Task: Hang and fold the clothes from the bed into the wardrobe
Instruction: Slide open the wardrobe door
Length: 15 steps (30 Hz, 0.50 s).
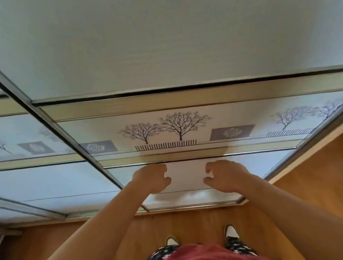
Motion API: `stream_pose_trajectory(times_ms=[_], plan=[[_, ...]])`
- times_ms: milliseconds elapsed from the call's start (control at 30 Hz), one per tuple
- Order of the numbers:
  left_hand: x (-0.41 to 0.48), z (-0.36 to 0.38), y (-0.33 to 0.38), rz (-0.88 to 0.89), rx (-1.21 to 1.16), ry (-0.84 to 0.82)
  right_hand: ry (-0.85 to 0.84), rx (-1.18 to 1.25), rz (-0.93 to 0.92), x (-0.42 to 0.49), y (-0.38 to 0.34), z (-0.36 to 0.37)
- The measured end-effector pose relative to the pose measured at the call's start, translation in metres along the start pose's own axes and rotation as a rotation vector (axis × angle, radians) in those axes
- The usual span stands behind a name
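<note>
I stand facing the wardrobe's sliding door (178, 43), a pale panel with a band of printed trees (179, 129) across its middle. The door is closed. My left hand (152, 179) and my right hand (225, 176) are raised side by side in front of the door's lower panel, just below the tree band. Both have loosely curled fingers and hold nothing. I cannot tell whether they touch the door. No clothes and no bed are in view.
A second sliding door (28, 141) with the same print lies to the left, behind a metal frame edge (42, 114). Wooden floor (177, 225) runs under my white shoes (230, 233). A wooden surface (321, 177) stands at the right.
</note>
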<state>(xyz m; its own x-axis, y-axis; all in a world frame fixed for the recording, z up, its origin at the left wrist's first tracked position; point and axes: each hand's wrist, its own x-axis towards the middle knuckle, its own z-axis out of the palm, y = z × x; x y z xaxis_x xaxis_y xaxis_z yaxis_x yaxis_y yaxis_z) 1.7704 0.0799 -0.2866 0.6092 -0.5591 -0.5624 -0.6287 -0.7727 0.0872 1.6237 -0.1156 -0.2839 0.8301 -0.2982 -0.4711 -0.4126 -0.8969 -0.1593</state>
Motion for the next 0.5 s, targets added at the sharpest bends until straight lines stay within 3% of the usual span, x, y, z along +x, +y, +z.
stream_pose_trajectory(times_ms=[333, 400, 500], plan=[[-0.027, -0.033, 0.033, 0.012, -0.020, 0.126, 0.124, -0.037, -0.027, -0.026, 0.029, -0.043], [-0.035, -0.040, 0.046, 0.015, -0.038, 0.152, 0.244, -0.077, -0.063, -0.038, 0.034, -0.052], [-0.049, -0.050, 0.074, 0.062, -0.004, 0.305, 0.570, -0.117, -0.160, -0.060, 0.042, -0.067]])
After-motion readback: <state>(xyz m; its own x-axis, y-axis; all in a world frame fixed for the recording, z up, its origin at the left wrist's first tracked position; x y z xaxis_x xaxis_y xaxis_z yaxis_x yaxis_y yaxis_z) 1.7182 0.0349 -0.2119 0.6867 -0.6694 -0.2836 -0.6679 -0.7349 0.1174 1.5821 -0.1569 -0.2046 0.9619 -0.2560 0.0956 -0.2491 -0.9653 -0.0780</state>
